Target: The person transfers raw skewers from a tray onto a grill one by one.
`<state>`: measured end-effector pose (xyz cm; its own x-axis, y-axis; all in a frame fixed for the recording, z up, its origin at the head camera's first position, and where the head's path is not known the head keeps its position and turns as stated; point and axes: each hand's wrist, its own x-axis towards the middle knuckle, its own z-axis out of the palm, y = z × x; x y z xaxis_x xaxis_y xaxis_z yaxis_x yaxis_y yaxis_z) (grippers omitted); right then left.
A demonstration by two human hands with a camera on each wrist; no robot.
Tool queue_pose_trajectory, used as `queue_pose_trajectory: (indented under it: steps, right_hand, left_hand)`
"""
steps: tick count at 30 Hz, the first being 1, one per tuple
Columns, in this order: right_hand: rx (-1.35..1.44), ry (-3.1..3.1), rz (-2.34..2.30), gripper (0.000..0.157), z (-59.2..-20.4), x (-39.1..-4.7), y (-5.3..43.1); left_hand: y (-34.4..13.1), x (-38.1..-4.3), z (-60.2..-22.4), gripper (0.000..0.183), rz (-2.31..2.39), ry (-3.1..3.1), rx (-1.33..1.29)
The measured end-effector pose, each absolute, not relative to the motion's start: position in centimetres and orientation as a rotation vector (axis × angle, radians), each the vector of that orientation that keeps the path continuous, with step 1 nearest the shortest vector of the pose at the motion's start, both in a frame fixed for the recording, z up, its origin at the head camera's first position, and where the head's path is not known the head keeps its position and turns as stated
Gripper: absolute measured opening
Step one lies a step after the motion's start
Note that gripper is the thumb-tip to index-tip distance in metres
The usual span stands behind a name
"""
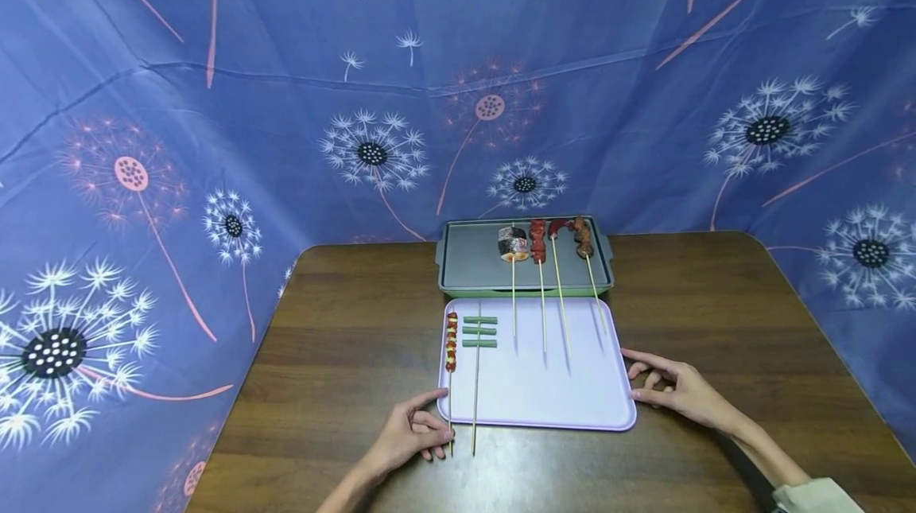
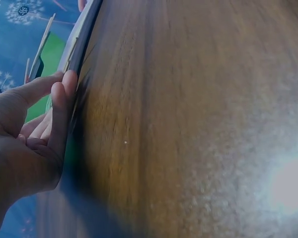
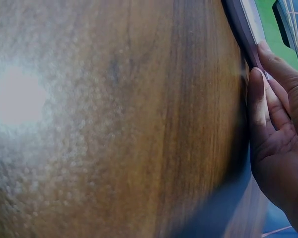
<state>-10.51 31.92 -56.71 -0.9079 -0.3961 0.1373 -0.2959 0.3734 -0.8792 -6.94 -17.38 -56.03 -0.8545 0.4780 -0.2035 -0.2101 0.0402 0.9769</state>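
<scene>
A pale lilac tray (image 1: 551, 390) lies on the table between both hands. My left hand (image 1: 413, 431) is at its front left corner, index finger straight against the rim. The left thumb overlaps the stick of a skewer of red and yellow pieces (image 1: 452, 342). Beside it lies a skewer with green pieces set crosswise (image 1: 479, 331); both sticks stick out past the tray's front edge. On the right, my right hand (image 1: 676, 390) touches the tray's side with index finger and thumb spread, the other fingers bent in. In the right wrist view, these fingertips (image 3: 257, 77) are right at the rim.
Behind the tray stands a grey griddle (image 1: 472, 258) with a green base. On it lie a black-wrapped roll skewer (image 1: 512, 244), a red meat skewer (image 1: 537, 241), a dark red skewer (image 1: 555, 227) and a brown skewer (image 1: 583, 239), their sticks reaching over the tray. A patterned blue cloth (image 1: 458, 60) hangs behind the wooden table (image 1: 343, 338).
</scene>
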Motion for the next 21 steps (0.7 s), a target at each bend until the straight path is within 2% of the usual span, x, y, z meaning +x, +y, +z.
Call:
queue_pose_trajectory:
  steps: [21]
  right_hand:
    - [-0.645,2.491,-1.635,0.056,-56.8,-10.3,31.8]
  left_hand:
    - [-16.2,-6.8,-55.8,0.086,1.901,1.755,0.147]
